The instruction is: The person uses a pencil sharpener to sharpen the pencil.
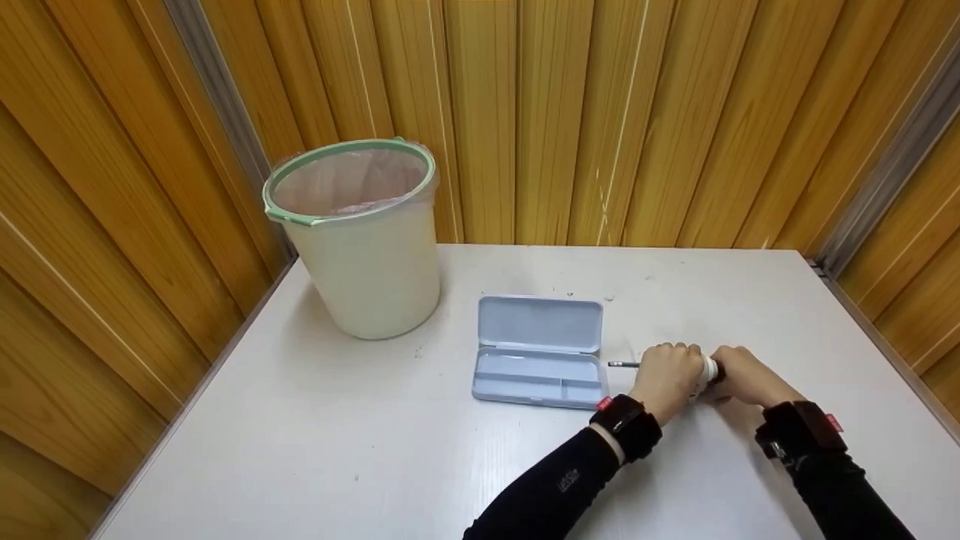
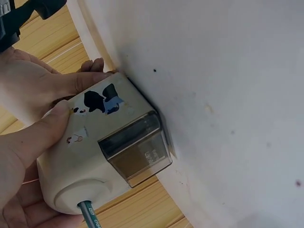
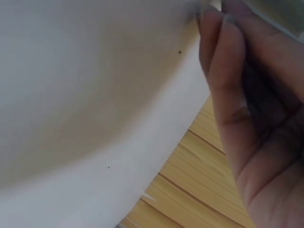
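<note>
My left hand [image 1: 667, 381] grips a white pencil sharpener [image 2: 90, 137] with cartoon stickers, its thumb laid along the body in the left wrist view. A see-through shavings drawer [image 2: 142, 156] faces the tabletop. From the round front hole sticks a dark green pencil [image 2: 89, 214], which points left towards the case in the head view. My right hand [image 1: 750, 377] is at the sharpener's other end with curled fingers, holding the crank, which is mostly hidden. In the right wrist view those fingers [image 3: 228, 61] are pinched together at the top.
Left of the hands, a light blue pencil case [image 1: 540, 324] lies with its lid raised, showing a divided tray. A cream bin [image 1: 367, 270] with a green rim and a pink liner stands at the back left of the white table [image 1: 315, 450]. Wood-patterned walls [image 1: 555, 120] enclose the table.
</note>
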The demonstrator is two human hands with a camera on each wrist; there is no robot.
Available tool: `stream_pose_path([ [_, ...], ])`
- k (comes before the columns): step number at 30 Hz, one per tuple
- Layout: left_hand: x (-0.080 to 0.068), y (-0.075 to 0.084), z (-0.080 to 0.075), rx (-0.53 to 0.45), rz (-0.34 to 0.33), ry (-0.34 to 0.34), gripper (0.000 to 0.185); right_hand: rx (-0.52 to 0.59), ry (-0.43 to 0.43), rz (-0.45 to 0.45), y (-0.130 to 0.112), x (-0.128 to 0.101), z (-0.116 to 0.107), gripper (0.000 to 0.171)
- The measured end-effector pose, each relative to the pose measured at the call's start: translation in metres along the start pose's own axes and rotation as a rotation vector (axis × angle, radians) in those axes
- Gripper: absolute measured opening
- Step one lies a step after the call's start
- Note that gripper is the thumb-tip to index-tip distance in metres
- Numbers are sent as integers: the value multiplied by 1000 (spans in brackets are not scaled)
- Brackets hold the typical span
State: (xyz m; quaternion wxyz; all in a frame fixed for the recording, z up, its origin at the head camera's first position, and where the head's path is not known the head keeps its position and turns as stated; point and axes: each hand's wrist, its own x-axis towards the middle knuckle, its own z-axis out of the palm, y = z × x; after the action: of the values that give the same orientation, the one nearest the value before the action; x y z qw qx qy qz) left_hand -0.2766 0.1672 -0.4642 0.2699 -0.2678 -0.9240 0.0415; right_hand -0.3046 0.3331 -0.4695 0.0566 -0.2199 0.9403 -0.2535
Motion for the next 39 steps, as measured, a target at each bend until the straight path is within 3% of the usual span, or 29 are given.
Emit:
stream_pose_path([
  [16, 3, 9, -1, 45, -4, -26, 8, -18, 14, 25, -12, -27, 1, 15],
  [23, 2, 10, -3, 70, 11, -27, 9, 35, -51, -5, -23, -40, -13, 14],
  [29, 5, 3, -4, 76, 10, -32, 9, -12, 11, -47, -40, -40, -33, 12],
  [39, 6, 1, -3, 38, 33, -95, 7, -37, 105, -13, -47, -41, -35, 9],
])
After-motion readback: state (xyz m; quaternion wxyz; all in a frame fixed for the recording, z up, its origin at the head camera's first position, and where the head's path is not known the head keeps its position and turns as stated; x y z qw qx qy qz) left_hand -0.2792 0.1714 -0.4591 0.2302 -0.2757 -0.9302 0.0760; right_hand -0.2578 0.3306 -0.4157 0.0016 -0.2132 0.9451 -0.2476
